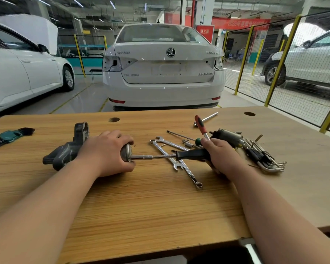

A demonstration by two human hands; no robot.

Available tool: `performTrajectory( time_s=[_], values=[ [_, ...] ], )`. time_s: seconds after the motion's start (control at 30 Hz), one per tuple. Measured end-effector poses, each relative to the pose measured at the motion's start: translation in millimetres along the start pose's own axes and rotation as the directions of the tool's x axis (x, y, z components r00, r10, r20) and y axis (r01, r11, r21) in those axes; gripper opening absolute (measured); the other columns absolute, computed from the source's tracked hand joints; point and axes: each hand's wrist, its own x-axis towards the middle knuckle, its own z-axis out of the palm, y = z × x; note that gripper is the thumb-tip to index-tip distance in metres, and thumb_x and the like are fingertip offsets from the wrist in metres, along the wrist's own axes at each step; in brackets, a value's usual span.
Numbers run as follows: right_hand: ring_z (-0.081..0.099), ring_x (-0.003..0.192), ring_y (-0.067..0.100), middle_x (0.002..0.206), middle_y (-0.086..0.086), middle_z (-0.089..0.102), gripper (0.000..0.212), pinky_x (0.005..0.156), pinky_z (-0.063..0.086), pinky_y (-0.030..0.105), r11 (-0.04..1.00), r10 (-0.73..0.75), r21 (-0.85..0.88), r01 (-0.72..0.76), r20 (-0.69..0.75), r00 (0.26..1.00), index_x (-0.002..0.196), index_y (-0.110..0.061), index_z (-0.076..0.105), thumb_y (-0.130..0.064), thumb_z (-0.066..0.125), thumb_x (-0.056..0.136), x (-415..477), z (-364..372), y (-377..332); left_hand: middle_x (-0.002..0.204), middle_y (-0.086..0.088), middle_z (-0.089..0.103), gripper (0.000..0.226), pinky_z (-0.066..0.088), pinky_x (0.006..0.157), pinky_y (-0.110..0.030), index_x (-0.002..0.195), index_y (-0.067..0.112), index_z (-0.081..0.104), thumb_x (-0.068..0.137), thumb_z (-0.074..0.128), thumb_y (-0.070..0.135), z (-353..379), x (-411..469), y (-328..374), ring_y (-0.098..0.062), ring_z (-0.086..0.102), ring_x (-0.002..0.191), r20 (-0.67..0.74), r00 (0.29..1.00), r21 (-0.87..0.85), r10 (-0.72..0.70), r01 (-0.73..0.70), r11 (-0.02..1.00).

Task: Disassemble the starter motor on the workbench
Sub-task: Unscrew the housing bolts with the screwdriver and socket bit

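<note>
Left hand (107, 151) curled over starter motor (65, 151) lying on workbench (141, 206), right hand (221, 155) gripping black-handled driver (191, 154), its tip at the motor's end cap, wrenches (171, 159) between the hands under the shaft, hex keys (263, 159) just right of right hand, red-handled ratchet (200, 124) beyond it

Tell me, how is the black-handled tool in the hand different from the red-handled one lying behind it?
The black-handled driver is gripped by the right hand; the red-handled driver lies loose on the workbench. The black one's shaft runs sideways to the end of the starter motor, held by the left hand; the red one slants away from it. Handles: black versus red. Both have slim metal shafts.
</note>
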Motion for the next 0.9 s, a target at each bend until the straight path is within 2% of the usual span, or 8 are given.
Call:
performTrajectory(
  time_s=[0.3,0.43,0.5,0.6,0.67,0.77,0.83,0.9],
  values=[
    [0.056,0.061,0.016,0.091,0.015,0.060,0.018,0.055,0.048,0.028,0.877,-0.002,0.467,-0.112,0.236,0.972,0.113,-0.012,0.056,-0.015,0.058,0.096,2.9,-5.4,6.3,0.127,0.014,0.045,0.073,0.040,0.082,-0.035,0.131,0.048,0.034,0.065,0.046,0.079,0.3,-1.6,1.3,-0.011,0.043,0.117,-0.008,1.000,0.010,0.001,-0.001,1.000],
    [0.061,0.090,0.032,0.112,0.021,0.055,0.029,0.067,0.052,0.033,0.756,-0.009,0.629,-0.181,0.285,0.958,0.114,-0.015,0.055,0.004,0.055,0.091,4.7,-5.3,7.1,0.127,0.015,0.045,0.074,0.040,0.081,-0.035,0.131,0.049,0.034,0.064,0.045,0.079,0.3,-0.1,0.1,-0.011,0.043,0.116,-0.001,1.000,0.002,-0.001,0.001,1.000],
    [0.061,0.100,0.036,0.117,0.021,0.052,0.032,0.071,0.053,0.033,0.721,-0.011,0.666,-0.194,0.291,0.957,0.112,-0.016,0.054,0.007,0.052,0.090,4.3,-4.8,6.7,0.127,0.015,0.045,0.074,0.040,0.082,-0.035,0.130,0.049,0.034,0.064,0.045,0.079,0.8,-0.3,0.0,-0.011,0.043,0.116,-0.008,1.000,0.000,0.000,0.000,1.000],
    [0.064,0.097,0.033,0.117,0.020,0.053,0.025,0.069,0.055,0.033,0.649,0.012,0.730,-0.215,0.272,0.962,0.108,-0.015,0.055,0.003,0.051,0.091,2.9,-1.6,4.8,0.126,0.015,0.045,0.073,0.041,0.082,-0.035,0.131,0.049,0.034,0.065,0.046,0.079,0.6,-0.8,0.2,-0.011,0.043,0.117,-0.010,1.000,0.001,-0.002,0.002,1.000],
    [0.068,0.095,0.033,0.116,0.020,0.056,0.015,0.069,0.057,0.033,0.690,0.036,0.699,-0.189,0.228,0.973,0.109,-0.013,0.056,-0.008,0.055,0.095,1.1,1.7,2.6,0.127,0.015,0.045,0.073,0.040,0.082,-0.035,0.130,0.049,0.035,0.064,0.045,0.079,0.9,-1.1,0.3,-0.011,0.043,0.117,-0.011,1.000,0.000,-0.002,0.002,1.000],
    [0.072,0.067,0.023,0.091,0.011,0.070,0.022,0.057,0.055,0.030,0.926,0.020,0.372,-0.066,0.126,0.992,0.112,-0.020,0.056,-0.037,0.053,0.099,-3.3,2.9,-0.5,0.128,0.015,0.045,0.073,0.040,0.082,-0.035,0.130,0.049,0.034,0.063,0.044,0.079,1.0,-1.2,0.0,-0.011,0.042,0.117,-0.010,1.000,0.002,0.001,-0.001,1.000],
    [0.059,0.043,0.013,0.063,0.003,0.064,0.032,0.043,0.046,0.025,0.989,0.036,0.145,-0.044,0.063,0.997,0.104,-0.024,0.059,-0.051,0.042,0.100,-2.4,0.3,-0.3,0.128,0.014,0.045,0.074,0.040,0.083,-0.035,0.130,0.049,0.035,0.063,0.044,0.079,1.1,-1.0,0.5,-0.011,0.042,0.118,-0.011,1.000,0.005,-0.001,0.001,1.000],
    [0.046,0.033,0.009,0.056,0.002,0.056,0.036,0.036,0.037,0.021,0.997,0.050,0.058,-0.052,0.044,0.998,0.100,-0.023,0.059,-0.051,0.037,0.101,0.8,-0.6,1.3,0.128,0.014,0.045,0.075,0.041,0.083,-0.035,0.131,0.048,0.035,0.063,0.044,0.079,0.9,-0.7,0.5,-0.011,0.042,0.118,-0.014,1.000,0.004,-0.003,0.003,1.000]
  ],
)
